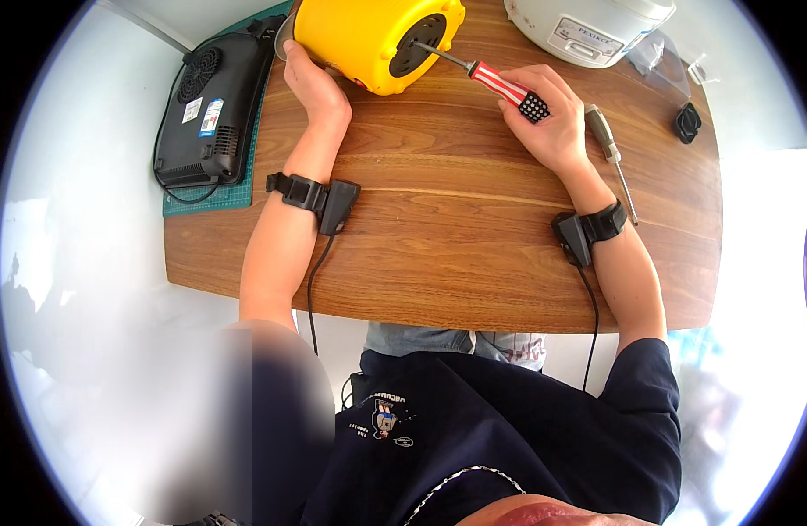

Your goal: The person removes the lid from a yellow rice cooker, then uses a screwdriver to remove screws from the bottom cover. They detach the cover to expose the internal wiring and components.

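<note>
Yellow cooker (pixel 368 39): tipped on its side at the far edge of the wooden table (pixel 456 245), dark round underside turned toward the person.
Screwdriver (pixel 500 85): red-and-white striped handle with a dark checkered butt, metal shaft slanting up and left, tip in the dark underside of the cooker.
Right hand (pixel 548 118): curled shut round the striped handle, butt poking out between the fingers, wrist resting over the table.
Left hand (pixel 320 88): pressed against the lower left flank of the cooker, steadying it; fingers hidden behind the shell, so grip unclear.
Wrist bands: black strap with a small box on each forearm, thin cable trailing back toward the body.
Second screwdriver (pixel 609 149): grey-handled, flat on the table just right of the right hand, blade pointing toward the near edge.
Black cap (pixel 687 123): small, at the right rim of the table, well apart from the hands.
White cooker (pixel 587 26): far right, just beyond the striped handle.
Black hob (pixel 212 105): upside down on a green mat (pixel 202 200), left of the yellow cooker, close to the left hand.
In the way: nothing between the screwdriver shaft and the cooker base.
</note>
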`<state>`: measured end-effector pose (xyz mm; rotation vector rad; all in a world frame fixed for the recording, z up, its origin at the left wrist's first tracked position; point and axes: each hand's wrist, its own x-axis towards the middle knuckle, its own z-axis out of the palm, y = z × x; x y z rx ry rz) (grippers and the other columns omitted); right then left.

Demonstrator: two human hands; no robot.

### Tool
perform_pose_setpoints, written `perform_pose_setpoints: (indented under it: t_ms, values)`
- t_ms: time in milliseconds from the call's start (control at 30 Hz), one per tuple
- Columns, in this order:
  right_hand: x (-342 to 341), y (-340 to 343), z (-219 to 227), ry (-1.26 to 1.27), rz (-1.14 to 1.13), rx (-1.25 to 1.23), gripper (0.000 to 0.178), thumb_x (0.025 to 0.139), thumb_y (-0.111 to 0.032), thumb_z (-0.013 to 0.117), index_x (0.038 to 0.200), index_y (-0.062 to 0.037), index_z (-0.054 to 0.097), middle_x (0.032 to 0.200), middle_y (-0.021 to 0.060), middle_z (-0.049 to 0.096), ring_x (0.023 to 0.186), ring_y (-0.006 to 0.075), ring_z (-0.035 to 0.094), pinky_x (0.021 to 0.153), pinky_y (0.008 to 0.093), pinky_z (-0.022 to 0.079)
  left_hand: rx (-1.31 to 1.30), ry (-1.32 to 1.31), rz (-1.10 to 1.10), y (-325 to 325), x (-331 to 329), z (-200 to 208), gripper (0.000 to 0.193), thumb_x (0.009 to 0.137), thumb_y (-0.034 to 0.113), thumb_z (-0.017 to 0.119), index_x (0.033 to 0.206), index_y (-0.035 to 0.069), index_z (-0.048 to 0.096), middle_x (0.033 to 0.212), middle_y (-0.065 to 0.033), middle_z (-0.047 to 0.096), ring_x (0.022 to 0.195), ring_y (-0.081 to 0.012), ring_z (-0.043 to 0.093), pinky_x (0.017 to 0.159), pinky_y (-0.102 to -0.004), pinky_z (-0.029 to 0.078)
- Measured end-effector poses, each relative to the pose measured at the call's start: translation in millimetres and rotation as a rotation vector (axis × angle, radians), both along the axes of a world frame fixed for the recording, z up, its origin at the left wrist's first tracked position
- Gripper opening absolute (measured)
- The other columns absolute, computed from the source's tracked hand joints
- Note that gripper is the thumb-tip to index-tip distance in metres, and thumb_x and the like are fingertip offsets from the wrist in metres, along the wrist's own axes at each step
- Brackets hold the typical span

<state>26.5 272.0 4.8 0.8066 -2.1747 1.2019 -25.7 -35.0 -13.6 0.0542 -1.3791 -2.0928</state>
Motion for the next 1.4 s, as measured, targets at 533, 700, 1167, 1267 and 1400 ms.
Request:
perform_pose_setpoints:
  t_ms: [533,700,1167,1267,1400]
  values:
    - [-15,21,-16,-0.824,0.500,-0.786,0.037,0.101,-0.011,0.062,0.136,0.0000,0.059,0.118,0.0099,0.070,0.108,0.0202,0.067,0.100,0.0326,0.051,-0.053,0.051,-0.006,4,1,-2,0.043,0.113,0.038,0.037,0.104,0.002,0.060,0.105,-0.0023,0.061,0.098,-0.0123,0.053,0.090,-0.0321,0.042]
    - [-8,16,-13,-1.002,0.738,-0.977,0.045,0.104,-0.013,0.051,0.146,0.0017,0.048,0.135,0.0192,0.062,0.124,0.0281,0.061,0.108,0.0366,0.049,-0.061,0.060,0.012,5,2,1,0.043,0.113,0.038,0.038,0.107,0.002,0.060,0.107,-0.0024,0.062,0.098,-0.0125,0.054,0.090,-0.0321,0.042]
    - [-7,17,-3,-1.188,0.662,-0.887,0.046,0.112,-0.032,0.045,0.143,0.0009,0.052,0.102,0.0149,0.071,0.062,0.0110,0.057,0.053,0.0225,0.045,-0.030,0.049,0.008,8,4,6,0.049,0.113,0.044,0.037,0.109,0.001,0.060,0.109,-0.0036,0.063,0.097,-0.0124,0.055,0.086,-0.0304,0.044]
    - [-3,11,-3,-1.105,0.565,-0.757,0.044,0.110,-0.031,0.049,0.141,-0.0008,0.056,0.093,0.0091,0.069,0.059,0.0074,0.047,0.052,0.0200,0.036,-0.063,0.022,0.058,11,5,10,0.055,0.113,0.047,0.033,0.103,0.001,0.059,0.102,-0.0031,0.062,0.092,-0.0126,0.054,0.083,-0.0302,0.044]
    - [3,4,-1,-1.037,0.513,-0.694,0.041,0.107,-0.025,0.057,0.140,-0.0012,0.058,0.090,0.0064,0.067,0.059,0.0053,0.043,0.053,0.0185,0.035,-0.166,-0.029,0.124,-5,-1,1,0.062,0.113,0.052,0.027,0.092,0.002,0.057,0.091,-0.0014,0.059,0.084,-0.0128,0.051,0.079,-0.0298,0.043]
